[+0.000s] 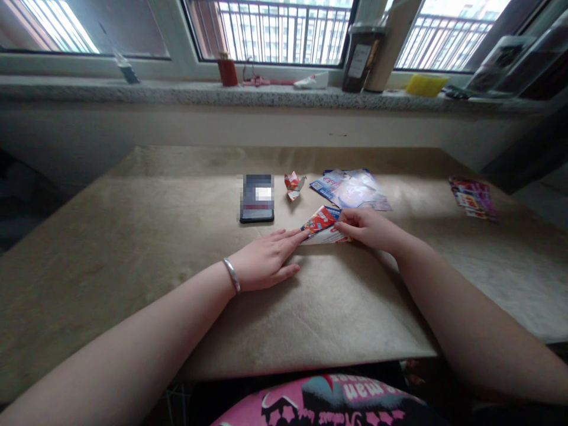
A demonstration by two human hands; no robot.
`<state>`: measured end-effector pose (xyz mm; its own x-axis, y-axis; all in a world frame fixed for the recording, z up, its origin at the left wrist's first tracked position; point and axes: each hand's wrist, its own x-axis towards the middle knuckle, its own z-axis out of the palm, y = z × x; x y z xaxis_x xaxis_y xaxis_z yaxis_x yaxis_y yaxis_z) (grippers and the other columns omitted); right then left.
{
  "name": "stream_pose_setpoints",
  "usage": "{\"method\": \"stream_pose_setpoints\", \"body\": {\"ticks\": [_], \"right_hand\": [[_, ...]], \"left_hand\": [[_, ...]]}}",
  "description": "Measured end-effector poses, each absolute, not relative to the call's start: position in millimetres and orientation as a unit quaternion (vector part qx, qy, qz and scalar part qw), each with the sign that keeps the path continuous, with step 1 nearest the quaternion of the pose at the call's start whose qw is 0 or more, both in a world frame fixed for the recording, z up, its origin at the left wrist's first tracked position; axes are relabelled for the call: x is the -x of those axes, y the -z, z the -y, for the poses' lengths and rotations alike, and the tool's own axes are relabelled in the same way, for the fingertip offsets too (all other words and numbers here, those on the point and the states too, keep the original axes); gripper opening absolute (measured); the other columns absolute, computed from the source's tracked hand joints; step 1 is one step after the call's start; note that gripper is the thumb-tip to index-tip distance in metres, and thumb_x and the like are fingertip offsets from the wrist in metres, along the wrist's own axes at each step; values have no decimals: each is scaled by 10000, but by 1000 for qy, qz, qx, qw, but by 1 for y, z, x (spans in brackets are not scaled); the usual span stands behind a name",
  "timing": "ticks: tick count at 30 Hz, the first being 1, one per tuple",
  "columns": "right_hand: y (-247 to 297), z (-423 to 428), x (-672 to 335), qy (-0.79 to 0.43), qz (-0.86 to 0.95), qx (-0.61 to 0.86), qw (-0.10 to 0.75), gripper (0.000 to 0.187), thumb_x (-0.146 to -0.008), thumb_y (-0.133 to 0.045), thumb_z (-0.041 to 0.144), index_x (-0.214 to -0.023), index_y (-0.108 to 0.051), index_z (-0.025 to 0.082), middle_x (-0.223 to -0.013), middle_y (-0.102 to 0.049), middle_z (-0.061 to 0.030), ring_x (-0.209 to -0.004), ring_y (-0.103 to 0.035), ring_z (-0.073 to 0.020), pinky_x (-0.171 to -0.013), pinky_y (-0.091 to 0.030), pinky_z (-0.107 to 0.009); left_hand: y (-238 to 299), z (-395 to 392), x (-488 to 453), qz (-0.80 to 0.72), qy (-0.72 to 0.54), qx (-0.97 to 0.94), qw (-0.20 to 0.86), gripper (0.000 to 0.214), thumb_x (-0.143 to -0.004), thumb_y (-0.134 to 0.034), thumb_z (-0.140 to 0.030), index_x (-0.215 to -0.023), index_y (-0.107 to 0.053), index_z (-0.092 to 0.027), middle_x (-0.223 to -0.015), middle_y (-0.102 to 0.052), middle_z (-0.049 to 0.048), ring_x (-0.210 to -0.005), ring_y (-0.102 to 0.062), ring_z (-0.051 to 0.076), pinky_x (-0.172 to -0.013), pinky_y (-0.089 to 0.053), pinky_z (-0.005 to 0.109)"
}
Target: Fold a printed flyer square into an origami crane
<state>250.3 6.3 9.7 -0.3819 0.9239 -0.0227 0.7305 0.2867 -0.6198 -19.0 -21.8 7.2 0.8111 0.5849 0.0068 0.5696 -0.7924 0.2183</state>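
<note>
Left hand (265, 260): flat, fingertips on folded leaflet (322, 223), mid-frame
Right hand (371, 228): pinches its right end
Origami crane (293, 186): above centre

Washed-out daylight through windows (284, 32)

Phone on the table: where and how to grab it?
Probably by both side edges, from above and the left: the phone lies flat, so its rim looks like the best hold. The paper figure stands close on its right, and the left hand is in front of its near edge.
</note>
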Motion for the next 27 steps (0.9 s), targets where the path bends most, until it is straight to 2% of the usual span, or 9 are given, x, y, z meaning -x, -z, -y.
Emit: {"method": "stream_pose_setpoints", "body": {"ticks": [4, 8, 15, 21, 27], "right_hand": [[-7, -8, -249, -261, 774, 551, 168, 328, -836, -442, 484, -668, -461, 202, -591, -522, 14, -541, -453, -124, -487, -296, -240], [-9, -8, -244, -220, 779, 571, 141, 278, -835, -461, 419, -661, -461, 202, -591, -539, 8, -543, -461, -129, -492, -293, -243], [-9, -7, -239, -130, 794, 586, 99, 201, -835, -491, 353, -699, -503, 205, -667, -606, -19, -588, -517, -149, -517, -312, -244], [-9, -6, -237, -71, 805, 584, 77, 192, -859, -467, 346, -760, -539, 198, -781, -656, -58, -657, -560, -173, -540, -325, -254], [-12, -2, -232, -5, 788, 615, 26, 240, -885, -427, 385, -842, -571, 198, -862, -683, -90, -711, -601, -216, -524, -287, -271]], "left_hand": [[-2, 23, 19, -291, -29, -951, 99, 629, -917, -408, -410, -1445, -176, -158, -1497, -268, 98, -1379, -254, 196, -1139, -192, 348], [-2, 22, 18, -274, -4, -958, 89, 603, -932, -375, -412, -1445, -184, -159, -1511, -226, 78, -1398, -199, 181, -1151, -142, 353], [-2, 22, 17, -274, 2, -959, 76, 602, -934, -357, -432, -1447, -195, -162, -1519, -193, 75, -1406, -168, 190, -1151, -130, 353], [-1, 22, 16, -288, -7, -955, 72, 608, -915, -403, -437, -1431, -235, -164, -1512, -206, 106, -1395, -208, 209, -1143, -157, 360], [-5, 22, 14, -293, -2, -953, 79, 626, -908, -417, -436, -1422, -250, -120, -1507, -217, 117, -1402, -181, 206, -1148, -161, 352]]}}
